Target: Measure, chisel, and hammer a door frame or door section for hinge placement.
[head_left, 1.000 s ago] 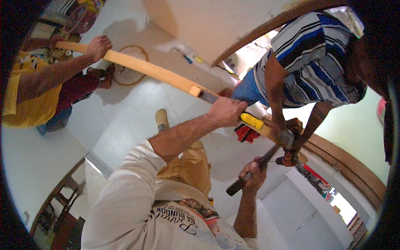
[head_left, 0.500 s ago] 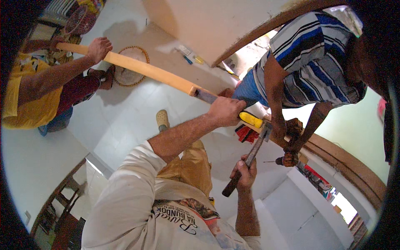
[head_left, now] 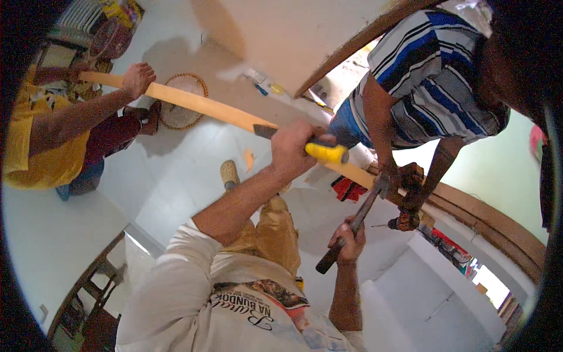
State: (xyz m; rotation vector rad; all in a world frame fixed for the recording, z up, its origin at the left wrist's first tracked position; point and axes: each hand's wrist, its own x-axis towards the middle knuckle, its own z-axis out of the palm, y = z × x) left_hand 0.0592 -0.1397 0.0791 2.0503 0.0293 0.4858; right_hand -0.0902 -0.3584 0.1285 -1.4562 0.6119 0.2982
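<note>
A long pale wooden plank [head_left: 196, 104] slants from the far left down to the right, under my left hand. My left hand [head_left: 291, 149] is closed round a yellow-handled chisel [head_left: 327, 152], whose dark flat blade lies along the plank. Lower right, my right hand [head_left: 350, 239] grips the handle of a hammer [head_left: 365, 212]. Its metal head points up, beside the plank's right part and apart from the chisel handle. A small wood chip [head_left: 249, 159] shows against the floor below the blade.
At left, a person in a yellow shirt [head_left: 64, 141] holds the plank's far end. A person in a striped shirt [head_left: 434, 76] bends at right with a cordless drill [head_left: 404, 220], its bit pointing toward my hammer. A round rattan-rimmed tray [head_left: 205, 88] and small tools [head_left: 275, 89] lie beyond.
My left hand and the chisel have moved left along the plank. The wood chip now shows off the plank, below the blade. The hammer has shifted slightly right.
</note>
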